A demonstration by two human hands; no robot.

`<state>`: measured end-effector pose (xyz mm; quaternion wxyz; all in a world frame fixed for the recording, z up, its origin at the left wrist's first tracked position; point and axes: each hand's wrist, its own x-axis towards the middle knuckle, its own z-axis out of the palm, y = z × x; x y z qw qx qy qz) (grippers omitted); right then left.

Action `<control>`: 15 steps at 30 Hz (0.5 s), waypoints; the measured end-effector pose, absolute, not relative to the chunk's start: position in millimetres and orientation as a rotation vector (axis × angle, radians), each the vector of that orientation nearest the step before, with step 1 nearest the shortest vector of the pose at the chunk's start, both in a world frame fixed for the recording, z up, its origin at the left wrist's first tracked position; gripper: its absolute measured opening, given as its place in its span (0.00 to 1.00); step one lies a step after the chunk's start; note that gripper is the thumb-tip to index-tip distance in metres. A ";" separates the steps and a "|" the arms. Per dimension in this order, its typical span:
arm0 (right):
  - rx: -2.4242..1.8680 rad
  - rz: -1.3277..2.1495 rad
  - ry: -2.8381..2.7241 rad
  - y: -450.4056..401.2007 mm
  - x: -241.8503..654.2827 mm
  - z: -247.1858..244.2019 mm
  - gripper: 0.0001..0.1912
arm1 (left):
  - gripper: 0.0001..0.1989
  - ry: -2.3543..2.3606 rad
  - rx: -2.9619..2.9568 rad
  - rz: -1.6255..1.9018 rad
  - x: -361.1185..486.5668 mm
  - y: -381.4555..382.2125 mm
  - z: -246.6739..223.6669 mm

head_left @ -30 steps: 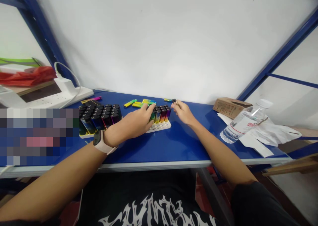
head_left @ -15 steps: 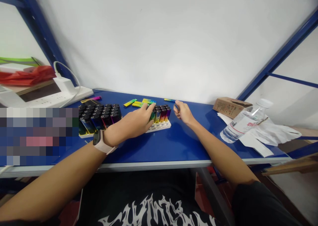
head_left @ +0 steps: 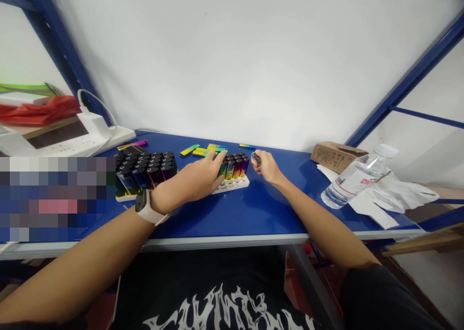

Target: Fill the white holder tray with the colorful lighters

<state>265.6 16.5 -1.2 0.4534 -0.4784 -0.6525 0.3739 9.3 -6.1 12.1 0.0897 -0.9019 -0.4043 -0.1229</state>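
Note:
My left hand [head_left: 201,174] lies over the left end of a white rack [head_left: 237,184], its thumb and fingers stretched apart and hiding part of it. Upright in that rack stand several slim black-topped pieces [head_left: 237,167] with shiny multicoloured sides. Just right of the rack, my right hand [head_left: 267,166] is closed around a small shiny piece [head_left: 255,159], mostly hidden by the fingers. A bigger group of black-topped coloured pieces [head_left: 147,168] stands in another white holder [head_left: 126,197] at left. Behind my left hand lie loose shiny yellow-green shells [head_left: 190,150].
Toward the back lie a blue-yellow shell [head_left: 247,146] and a pink-gold one [head_left: 133,145]. A white power strip [head_left: 90,144] is at left. On the right are a cardboard box [head_left: 337,157], a tilted water bottle [head_left: 357,178] and white plastic wrapping [head_left: 402,192].
My right hand has shifted slightly left and turned, showing more of the small shiny piece in its fingers. My left hand has stayed in place over the rack.

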 end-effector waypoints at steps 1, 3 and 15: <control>-1.177 0.912 -1.621 16.6 265.7 -1.5 0.24 | 0.34 -1.201 -2.681 -0.364 9.3 -6.0 12.1; -1.164 0.900 -1.635 16.8 266.0 -2.1 0.24 | 0.34 -1.194 -2.679 -0.366 8.9 -5.2 11.5; -1.163 0.847 -1.678 16.8 267.9 -3.7 0.29 | 0.34 -1.160 -2.686 -0.399 7.4 -2.5 9.1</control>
